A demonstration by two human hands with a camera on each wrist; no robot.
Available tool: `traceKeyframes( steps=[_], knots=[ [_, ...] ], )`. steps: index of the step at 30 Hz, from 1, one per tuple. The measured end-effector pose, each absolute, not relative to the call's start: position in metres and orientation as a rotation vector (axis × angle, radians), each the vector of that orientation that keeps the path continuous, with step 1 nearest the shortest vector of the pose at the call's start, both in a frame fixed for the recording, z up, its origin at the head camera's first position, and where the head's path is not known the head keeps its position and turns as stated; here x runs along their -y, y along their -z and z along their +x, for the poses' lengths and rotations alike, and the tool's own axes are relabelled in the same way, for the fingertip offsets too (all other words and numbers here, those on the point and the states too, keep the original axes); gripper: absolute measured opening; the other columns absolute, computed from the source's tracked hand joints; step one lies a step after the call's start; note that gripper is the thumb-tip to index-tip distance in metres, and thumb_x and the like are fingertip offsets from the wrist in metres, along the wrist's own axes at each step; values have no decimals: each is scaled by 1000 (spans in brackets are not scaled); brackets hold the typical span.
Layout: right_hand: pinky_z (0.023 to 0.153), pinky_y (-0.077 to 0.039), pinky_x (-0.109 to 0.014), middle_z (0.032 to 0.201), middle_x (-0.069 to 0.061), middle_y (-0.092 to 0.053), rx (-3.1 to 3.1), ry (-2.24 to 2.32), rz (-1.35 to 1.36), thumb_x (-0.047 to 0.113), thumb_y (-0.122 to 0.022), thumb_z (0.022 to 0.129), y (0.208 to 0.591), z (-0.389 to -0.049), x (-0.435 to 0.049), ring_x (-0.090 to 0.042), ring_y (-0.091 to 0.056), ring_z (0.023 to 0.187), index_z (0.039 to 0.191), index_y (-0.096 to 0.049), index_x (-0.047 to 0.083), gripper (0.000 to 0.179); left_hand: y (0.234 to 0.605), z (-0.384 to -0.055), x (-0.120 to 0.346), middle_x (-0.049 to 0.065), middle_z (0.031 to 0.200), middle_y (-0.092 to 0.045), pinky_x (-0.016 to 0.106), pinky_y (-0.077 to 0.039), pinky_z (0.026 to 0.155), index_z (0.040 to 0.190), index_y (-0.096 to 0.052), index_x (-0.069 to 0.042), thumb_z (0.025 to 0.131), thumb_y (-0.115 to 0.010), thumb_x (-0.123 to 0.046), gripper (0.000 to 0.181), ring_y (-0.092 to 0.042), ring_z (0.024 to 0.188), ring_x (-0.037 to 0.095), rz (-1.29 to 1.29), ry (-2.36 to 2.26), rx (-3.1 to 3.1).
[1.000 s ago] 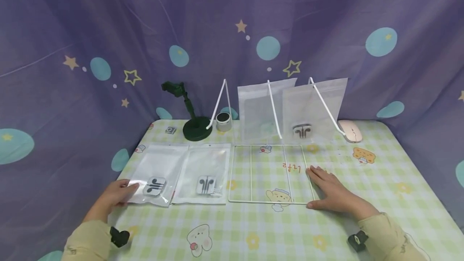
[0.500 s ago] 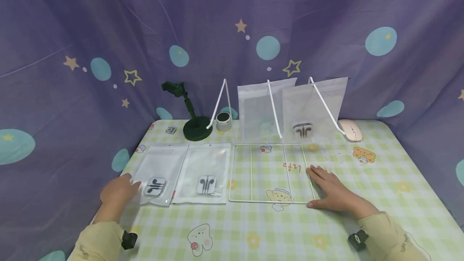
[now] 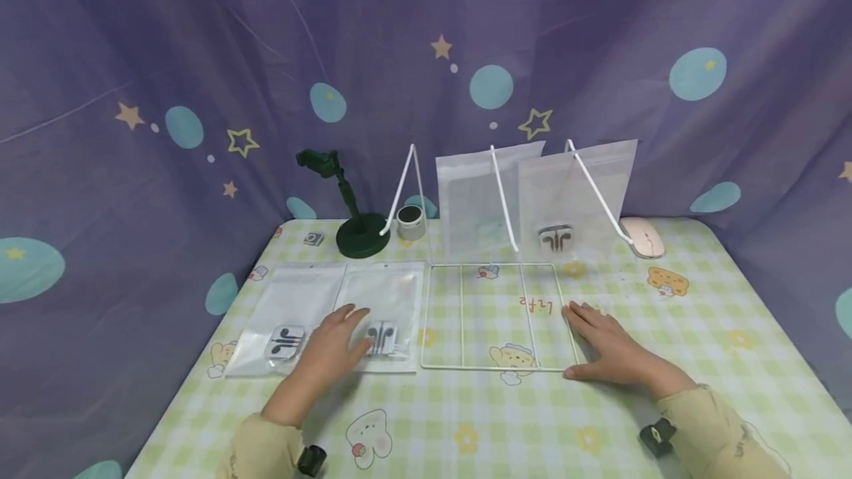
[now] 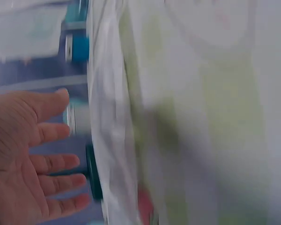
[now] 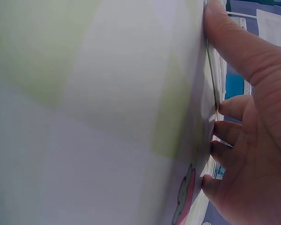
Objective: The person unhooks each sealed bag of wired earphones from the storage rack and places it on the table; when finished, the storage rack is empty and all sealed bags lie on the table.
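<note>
Two clear zip bags lie side by side on the table, a left bag [image 3: 299, 290] and a right bag [image 3: 389, 287]. Each contains boxed earphones [image 3: 286, 343] near its lower end. My left hand [image 3: 333, 346] is over the place where the bags meet, fingers spread and holding nothing; in the left wrist view the left hand [image 4: 28, 159] shows straight fingers above the table. My right hand [image 3: 612, 350] rests with extended fingers against the right side of a white wire rack's base [image 3: 479, 368]. In the right wrist view, the fingertips [image 5: 225, 108] touch down at the table.
From the rack's slanted prongs [image 3: 504, 202] hang two more bags, a left hanging bag [image 3: 466, 205] and a right hanging bag [image 3: 572, 191] with earphones inside. Behind are a dark green phone stand [image 3: 362, 236], a small white cylinder [image 3: 411, 225] and a pink mouse [image 3: 644, 237].
My left hand has left the outer edge of the left bag and moved right, over the two bags. The right hand has stayed at the rack's base.
</note>
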State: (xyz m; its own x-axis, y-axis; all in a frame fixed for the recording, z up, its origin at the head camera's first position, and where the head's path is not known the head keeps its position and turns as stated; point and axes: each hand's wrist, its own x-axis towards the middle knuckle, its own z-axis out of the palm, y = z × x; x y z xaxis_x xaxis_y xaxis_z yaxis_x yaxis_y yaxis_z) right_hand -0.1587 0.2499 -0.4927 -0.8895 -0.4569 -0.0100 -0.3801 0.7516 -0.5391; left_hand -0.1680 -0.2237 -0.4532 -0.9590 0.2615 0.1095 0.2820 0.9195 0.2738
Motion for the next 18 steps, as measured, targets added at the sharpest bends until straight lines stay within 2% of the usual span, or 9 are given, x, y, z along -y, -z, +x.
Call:
traceKeyframes(
  steps=[4, 8, 13, 18],
  knots=[
    [107, -13, -69, 154, -28, -23, -2813, 811, -670, 54, -79, 74, 493, -159, -251, -51, -17, 140, 149, -32, -4, 106, 463, -167, 190, 23, 143, -46, 56, -36, 104, 136, -55, -6, 91, -69, -34, 55, -42, 132, 41, -615, 510, 2982],
    [107, -13, -69, 155, -29, -23, -2808, 826, -681, 53, -79, 74, 494, -159, -252, -51, -17, 140, 149, -32, -4, 106, 473, -166, 168, 20, 150, -39, 62, -28, 107, 143, -48, -7, 92, -65, -42, 64, -32, 139, 42, -764, 475, 2998],
    [108, -13, -68, 155, -28, -22, -2809, 822, -683, 54, -78, 75, 497, -160, -252, -51, -16, 141, 150, -31, -3, 105, 480, -167, 153, 16, 157, -29, 68, -19, 108, 149, -41, -10, 91, -60, -53, 75, -20, 144, 41, -832, 416, 3034],
    [108, -13, -68, 155, -28, -23, -2821, 817, -682, 55, -77, 75, 498, -158, -252, -51, -18, 140, 150, -31, -4, 106, 483, -169, 149, 15, 157, -28, 69, -17, 108, 149, -41, -9, 90, -59, -58, 78, -18, 145, 42, -832, 366, 3064]
  ],
)
